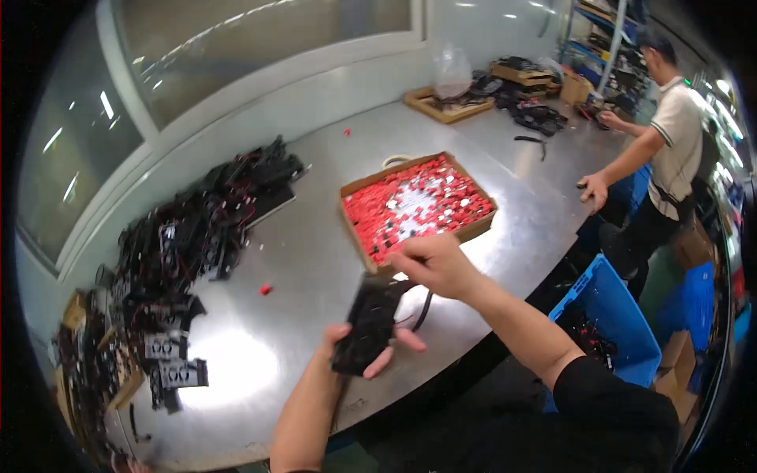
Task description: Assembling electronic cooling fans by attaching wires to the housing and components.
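Above table (pixel 311 225), black module (pixel 367 325) held in left grip (pixel 336 337), right grip (pixel 440 266) near (contents unclear)

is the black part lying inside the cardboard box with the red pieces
No, the left hand holds the black part outside the cardboard box, on its near side.

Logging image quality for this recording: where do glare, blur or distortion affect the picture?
Head view: white glare on the metal table at left and beside the cardboard tray; head view: the held black part looks soft, probably motion blur; head view: the window frame bends, and corners go black.
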